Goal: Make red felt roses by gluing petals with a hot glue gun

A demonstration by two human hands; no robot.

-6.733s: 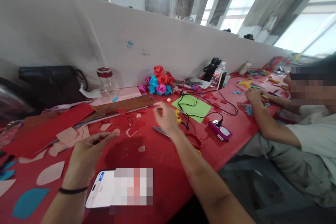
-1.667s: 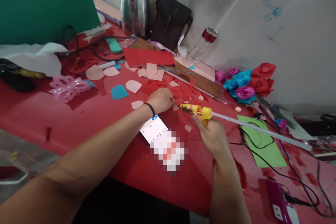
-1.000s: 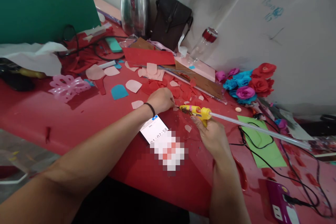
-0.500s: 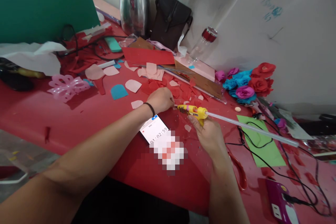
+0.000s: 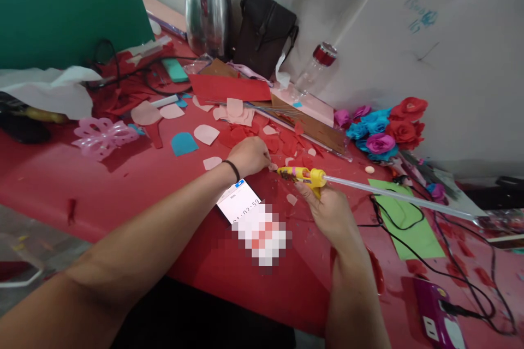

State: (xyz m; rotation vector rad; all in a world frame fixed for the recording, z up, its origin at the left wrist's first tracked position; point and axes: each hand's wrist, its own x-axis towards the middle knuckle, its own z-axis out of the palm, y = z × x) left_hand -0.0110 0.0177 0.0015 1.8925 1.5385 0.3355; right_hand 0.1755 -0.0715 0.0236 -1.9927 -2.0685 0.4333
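My right hand (image 5: 327, 210) is wrapped around a yellow hot glue gun (image 5: 303, 174), its nozzle pointing left. From the gun's back a long clear glue stick (image 5: 393, 196) sticks out to the right. Just left of the nozzle, my left hand (image 5: 251, 157) is closed in a pinch on a small pale pink paper piece (image 5: 273, 166), mostly covered by the fingers. A phone (image 5: 241, 202) showing a timer lies below my left wrist, its lower part blurred out. Red paper pieces (image 5: 286, 142) are scattered behind my hands.
Pink petal shapes (image 5: 207, 134) and a blue one (image 5: 184, 144) lie to the left. Farther back stand a steel flask (image 5: 208, 5), a dark bag (image 5: 266, 27) and a glass bottle (image 5: 315, 73). Paper flowers (image 5: 380, 131), green paper (image 5: 405, 223) and black cords (image 5: 429, 270) are at right.
The glue gun has shifted very slightly right and down, and a pale pink piece shows more plainly at my left fingertips. My left hand has barely moved.
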